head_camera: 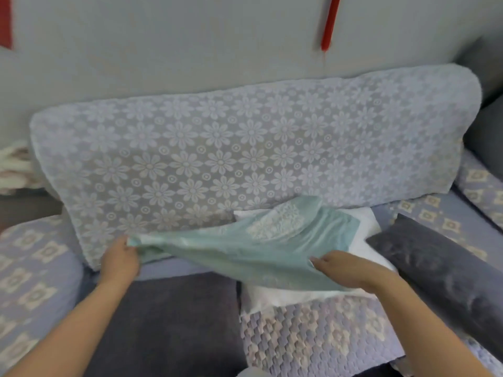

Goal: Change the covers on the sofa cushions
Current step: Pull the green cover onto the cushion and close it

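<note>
Teal cushion cover [245,251] is being held stretched above the sofa seat [168,317], its corner pinched by the left hand [119,257], its edge gripped by the right hand [340,270], over a white cushion [275,297]. A lace-draped backrest [245,148] is leaning against the grey wall [190,36].

A pale grey wall [190,44] with a red hanging strip [330,23] behind.
</note>
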Action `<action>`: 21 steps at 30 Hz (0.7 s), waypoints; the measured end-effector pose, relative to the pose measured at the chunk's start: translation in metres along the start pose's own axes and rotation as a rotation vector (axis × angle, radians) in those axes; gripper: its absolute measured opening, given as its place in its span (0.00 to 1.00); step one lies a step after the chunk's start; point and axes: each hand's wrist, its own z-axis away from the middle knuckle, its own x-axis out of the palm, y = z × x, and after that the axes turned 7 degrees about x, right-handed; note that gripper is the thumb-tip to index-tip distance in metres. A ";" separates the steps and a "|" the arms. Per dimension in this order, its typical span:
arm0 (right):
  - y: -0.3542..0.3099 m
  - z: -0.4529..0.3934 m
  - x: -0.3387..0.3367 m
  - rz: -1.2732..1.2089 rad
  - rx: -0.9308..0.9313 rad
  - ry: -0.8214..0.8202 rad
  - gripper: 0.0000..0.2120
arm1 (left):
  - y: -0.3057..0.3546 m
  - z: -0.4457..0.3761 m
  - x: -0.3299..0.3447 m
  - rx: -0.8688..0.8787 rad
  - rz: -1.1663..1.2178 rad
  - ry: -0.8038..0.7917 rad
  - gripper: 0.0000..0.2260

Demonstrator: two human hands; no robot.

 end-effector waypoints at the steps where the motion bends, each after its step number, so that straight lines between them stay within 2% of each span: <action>1: -0.022 0.009 -0.012 -0.002 -0.080 -0.008 0.25 | 0.029 -0.008 -0.010 -0.095 0.245 0.103 0.14; 3: -0.061 0.031 -0.039 0.084 -0.322 -0.068 0.20 | 0.088 -0.015 -0.035 -0.224 0.802 0.198 0.13; 4: -0.077 0.041 -0.052 0.160 -0.438 -0.119 0.16 | 0.116 -0.014 -0.056 -0.190 0.970 0.233 0.12; 6: -0.105 0.063 -0.076 0.202 -0.595 -0.177 0.12 | 0.158 -0.013 -0.096 -0.051 1.157 0.216 0.09; 7: -0.117 0.071 -0.087 0.151 -0.667 -0.187 0.12 | 0.172 -0.013 -0.117 0.010 1.199 0.189 0.12; 8: -0.123 0.077 -0.096 0.019 -0.740 -0.225 0.10 | 0.186 -0.013 -0.135 0.038 1.228 0.186 0.15; 10: -0.132 0.083 -0.104 -0.426 -0.875 -0.398 0.05 | 0.207 -0.012 -0.169 0.083 1.248 0.276 0.18; 12: -0.142 0.088 -0.106 -0.807 -1.027 -0.636 0.14 | 0.230 -0.007 -0.193 0.207 1.200 0.314 0.20; 13: -0.147 0.091 -0.107 -0.953 -1.097 -0.685 0.18 | 0.243 -0.004 -0.203 0.282 1.150 0.320 0.21; 14: -0.149 0.096 -0.116 -1.080 -1.145 -0.616 0.21 | 0.256 -0.002 -0.209 0.352 1.119 0.336 0.21; 16: -0.152 0.097 -0.119 -1.231 -1.142 -0.539 0.24 | 0.280 -0.001 -0.214 0.447 1.087 0.344 0.17; 19: -0.146 0.095 -0.127 -1.376 -1.033 -0.370 0.28 | 0.313 -0.015 -0.200 0.587 0.981 0.334 0.08; 21: -0.125 0.088 -0.136 -1.484 -0.746 -0.293 0.26 | 0.326 -0.036 -0.170 0.643 0.835 0.234 0.07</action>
